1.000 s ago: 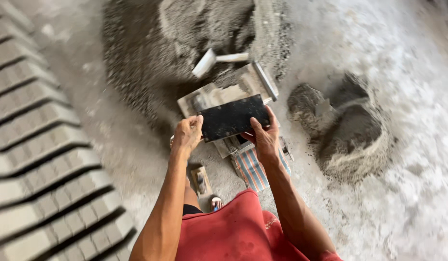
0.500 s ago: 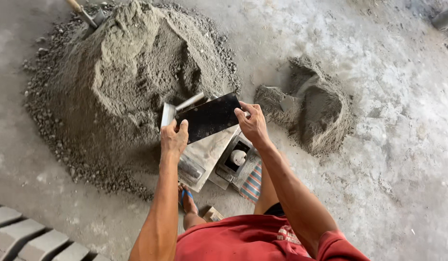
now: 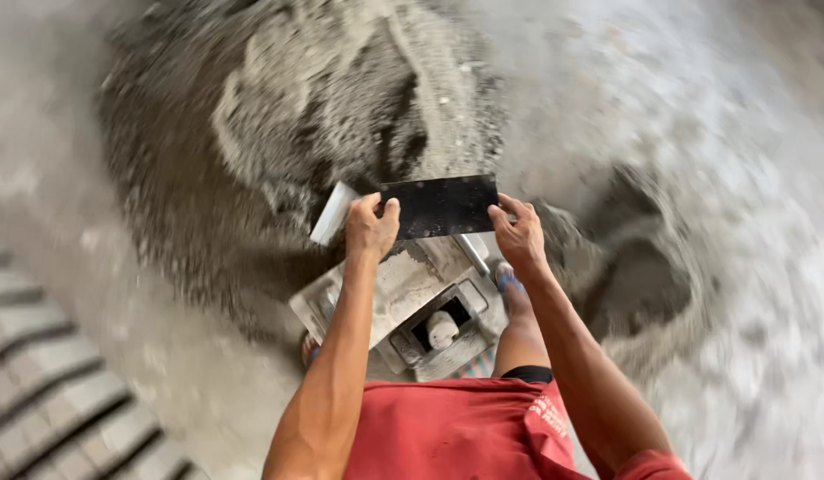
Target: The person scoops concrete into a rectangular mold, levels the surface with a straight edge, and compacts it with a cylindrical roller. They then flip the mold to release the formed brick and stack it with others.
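Note:
I hold a flat black rectangular plate (image 3: 443,206) level in front of me with both hands. My left hand (image 3: 370,228) grips its left end and my right hand (image 3: 518,233) grips its right end. Directly below the plate sits a grey metal block mould (image 3: 398,298) crusted with mortar, with a pale rounded part showing in its open cavity (image 3: 442,327). A light grey handle (image 3: 333,213) sticks out past my left hand. The whole view is blurred by motion.
A large heap of grey sand-cement mix (image 3: 296,133) rises behind the mould. A smaller, darker wet mound (image 3: 643,284) lies to the right. Rows of moulded grey blocks (image 3: 56,391) cover the floor at lower left. My red shorts (image 3: 456,431) fill the bottom.
The view has swung back left, so the block rows are in sight again at lower left. Both hands keep hold of the black plate, now level over the mould.

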